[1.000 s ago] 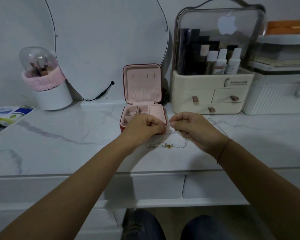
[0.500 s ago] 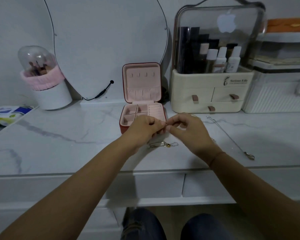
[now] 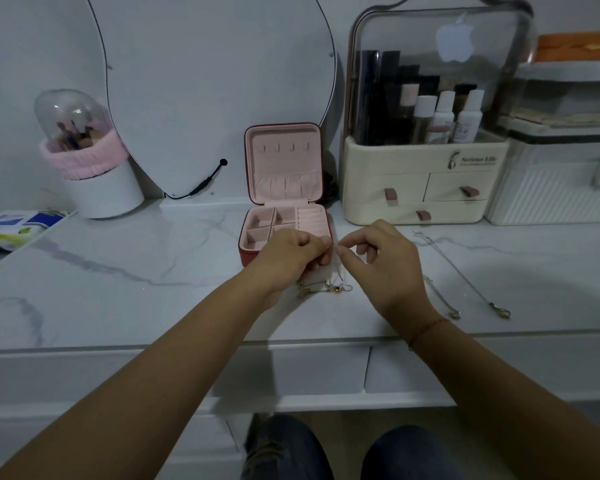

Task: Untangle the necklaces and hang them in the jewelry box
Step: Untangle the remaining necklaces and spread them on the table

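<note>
A small red jewelry box (image 3: 286, 209) stands open on the marble top, its pink lid upright with a row of bare hooks. Just in front of it my left hand (image 3: 291, 258) and my right hand (image 3: 381, 261) meet fingertip to fingertip, both pinching a thin chain. Below them the tangled necklaces (image 3: 323, 289) hang down to the table, a small gold bead among the chains. A separate silver necklace (image 3: 465, 275) lies stretched out on the table to the right, its pendant near the front edge. Another chain (image 3: 442, 301) lies beside my right wrist.
A curved mirror (image 3: 215, 91) leans on the wall behind the box. A cream cosmetics organizer (image 3: 426, 181) with drawers stands at the right, a white case (image 3: 555, 181) beyond it. A brush holder (image 3: 90, 157) stands at the left, a tissue pack (image 3: 11, 226) at the far left.
My hands have drawn close together and risen slightly toward the box's front. My right forearm moved left, uncovering the silver necklace lying at the right.
</note>
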Available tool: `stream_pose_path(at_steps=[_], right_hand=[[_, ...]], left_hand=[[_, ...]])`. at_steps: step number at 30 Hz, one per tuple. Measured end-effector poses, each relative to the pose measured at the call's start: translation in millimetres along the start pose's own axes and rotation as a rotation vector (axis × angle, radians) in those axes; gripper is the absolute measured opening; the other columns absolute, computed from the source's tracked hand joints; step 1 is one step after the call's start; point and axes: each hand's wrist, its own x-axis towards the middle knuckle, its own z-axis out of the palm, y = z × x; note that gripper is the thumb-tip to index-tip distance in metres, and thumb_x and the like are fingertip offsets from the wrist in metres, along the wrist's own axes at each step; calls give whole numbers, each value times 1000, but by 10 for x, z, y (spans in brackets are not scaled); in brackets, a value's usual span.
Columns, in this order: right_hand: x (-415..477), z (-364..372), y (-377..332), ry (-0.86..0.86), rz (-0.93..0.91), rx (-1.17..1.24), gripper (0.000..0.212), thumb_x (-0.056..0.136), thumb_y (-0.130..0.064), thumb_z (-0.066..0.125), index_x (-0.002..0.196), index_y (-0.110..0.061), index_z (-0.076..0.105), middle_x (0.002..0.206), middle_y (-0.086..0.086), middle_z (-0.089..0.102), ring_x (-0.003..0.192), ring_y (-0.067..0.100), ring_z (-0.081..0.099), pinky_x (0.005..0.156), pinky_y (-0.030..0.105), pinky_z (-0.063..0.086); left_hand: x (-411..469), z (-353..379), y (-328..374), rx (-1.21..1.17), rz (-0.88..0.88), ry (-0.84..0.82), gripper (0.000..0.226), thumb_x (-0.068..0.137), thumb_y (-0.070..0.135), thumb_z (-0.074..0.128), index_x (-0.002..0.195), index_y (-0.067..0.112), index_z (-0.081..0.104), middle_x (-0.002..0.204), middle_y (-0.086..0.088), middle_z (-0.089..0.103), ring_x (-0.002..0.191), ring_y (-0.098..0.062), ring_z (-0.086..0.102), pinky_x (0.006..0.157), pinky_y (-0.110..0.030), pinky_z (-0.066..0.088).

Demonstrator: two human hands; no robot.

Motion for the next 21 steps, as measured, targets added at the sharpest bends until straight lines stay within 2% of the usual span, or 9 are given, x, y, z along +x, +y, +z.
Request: stream_pose_path(at_steps=[7, 11, 12, 14, 17, 21], right_hand=[[-17, 7, -21, -13, 1, 35, 2, 82, -17, 71, 83, -18, 70, 73, -19, 46, 66, -3, 47, 66, 3, 35], [-6, -3, -32, -22, 24, 106, 3, 83, -16, 70, 82, -19, 70, 73, -14, 51, 65, -1, 49, 66, 6, 39], [1, -10, -30, -24, 41, 137, 5, 83, -15, 70, 81, -19, 69, 73, -12, 53, 66, -1, 50, 65, 6, 39], [16, -29, -34, -39, 89, 217, 8, 83, -13, 70, 79, -20, 70, 71, -9, 57, 66, -3, 51, 63, 7, 40], [35, -57, -63, -89, 228, 415, 11, 82, -8, 71, 77, -18, 71, 66, -7, 62, 56, -4, 52, 56, 7, 41], [55, -68, -45, -152, 345, 550, 12, 81, -3, 70, 77, -14, 71, 71, 1, 68, 61, 2, 58, 60, 12, 48]], left_hand=[[6, 39, 5, -56, -11, 2, 31, 95, 28, 55, 79, 6, 69, 69, -3, 64, 66, -11, 55, 69, -22, 48], [15, 46, 1, -38, 35, 31, 27, 94, 26, 56, 84, 7, 71, 75, -4, 67, 68, -9, 59, 66, -17, 49], [19, 45, -4, -25, 50, 42, 24, 94, 26, 57, 83, 10, 72, 76, -3, 68, 69, -9, 60, 65, -15, 50], [29, 39, -16, -2, 75, 59, 19, 92, 26, 59, 83, 14, 72, 80, -2, 72, 76, -13, 66, 71, -19, 52], [26, 31, -28, -14, 101, 74, 13, 89, 23, 64, 81, 17, 72, 82, -3, 74, 84, -18, 69, 80, -27, 55], [8, 26, -13, 54, 140, 99, 10, 86, 22, 68, 78, 18, 72, 81, 0, 73, 82, -15, 69, 77, -24, 55]])
